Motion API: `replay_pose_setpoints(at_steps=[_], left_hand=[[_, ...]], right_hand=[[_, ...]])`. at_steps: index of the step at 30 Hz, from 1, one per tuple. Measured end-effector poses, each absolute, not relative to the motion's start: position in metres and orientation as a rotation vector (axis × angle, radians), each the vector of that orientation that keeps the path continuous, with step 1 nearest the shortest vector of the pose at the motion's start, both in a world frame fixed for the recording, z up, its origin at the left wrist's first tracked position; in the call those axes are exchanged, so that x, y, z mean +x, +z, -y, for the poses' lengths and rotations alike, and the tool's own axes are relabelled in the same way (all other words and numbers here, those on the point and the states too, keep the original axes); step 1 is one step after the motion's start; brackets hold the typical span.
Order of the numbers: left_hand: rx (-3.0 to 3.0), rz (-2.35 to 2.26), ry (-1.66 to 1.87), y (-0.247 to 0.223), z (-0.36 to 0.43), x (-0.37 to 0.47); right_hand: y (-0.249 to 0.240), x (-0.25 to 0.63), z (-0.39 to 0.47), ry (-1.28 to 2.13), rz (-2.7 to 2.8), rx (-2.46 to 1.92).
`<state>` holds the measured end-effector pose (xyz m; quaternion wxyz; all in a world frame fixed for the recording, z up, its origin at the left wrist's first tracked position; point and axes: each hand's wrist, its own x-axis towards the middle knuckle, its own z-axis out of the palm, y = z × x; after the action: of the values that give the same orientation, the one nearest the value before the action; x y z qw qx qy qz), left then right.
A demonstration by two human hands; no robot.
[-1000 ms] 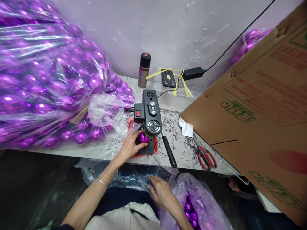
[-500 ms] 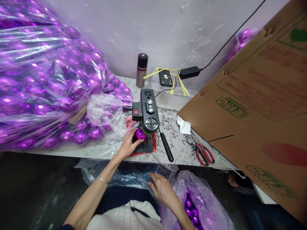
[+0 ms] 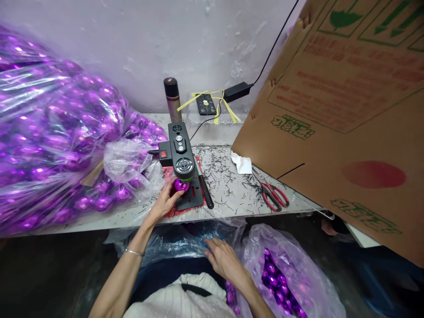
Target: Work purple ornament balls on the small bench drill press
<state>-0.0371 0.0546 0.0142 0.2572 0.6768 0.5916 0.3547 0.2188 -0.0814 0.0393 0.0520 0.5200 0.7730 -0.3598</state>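
My left hand (image 3: 164,199) is closed around a shiny purple faceted bauble (image 3: 182,185), thumb in front and fingers behind. The bauble sits directly under the head of a small black press-like machine (image 3: 180,148), above its dark slotted base plate (image 3: 190,198). A greenish part shows between the head and the bauble. On the machine's right side a black-gripped lever (image 3: 206,192) slants down. Below the table edge, my right hand (image 3: 223,260) hovers over or rests on clear plastic sheeting (image 3: 165,240) at my lap, fingers stretched out and holding nothing I can see.
A large clear bag of purple baubles (image 3: 59,132) fills the left. Small black bits litter the white tabletop (image 3: 218,190). Red-handled scissors (image 3: 274,196), white paper (image 3: 242,163), a spray can (image 3: 172,99), a phone-like black slab (image 3: 206,104) and a cardboard box (image 3: 331,110) stand around. Another bauble bag (image 3: 281,282) lies below right.
The bauble in my left hand has shifted right, from beside the machine's head to beneath it. The view has turned a little right. My right hand looks nearly unchanged.
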Motion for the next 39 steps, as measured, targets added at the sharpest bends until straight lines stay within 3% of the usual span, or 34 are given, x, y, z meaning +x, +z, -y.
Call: replay_pose_setpoints(at_steps=[20, 24, 27, 30, 39], left_hand=[[1.950, -1.621, 1.071, 0.010, -0.047, -0.006], [1.948, -1.614, 1.114, 0.003, -0.046, -0.003], [1.953, -1.602, 1.136, 0.003, -0.046, -0.001], [1.958, -1.591, 1.147, 0.004, -0.045, 0.000], [1.936, -1.555, 1.160, 0.002, -0.044, 0.003]], right_hand=[[0.046, 0.240, 0.080, -1.030, -2.488, 1.611], [0.078, 0.244, 0.055, -1.066, -3.003, 1.718], [0.101, 0.232, 0.025, -0.730, -3.486, 1.948], [0.119, 0.209, -0.004, -0.454, -3.766, 1.849], [0.116, 0.165, -0.035, -0.373, -3.985, 1.839]])
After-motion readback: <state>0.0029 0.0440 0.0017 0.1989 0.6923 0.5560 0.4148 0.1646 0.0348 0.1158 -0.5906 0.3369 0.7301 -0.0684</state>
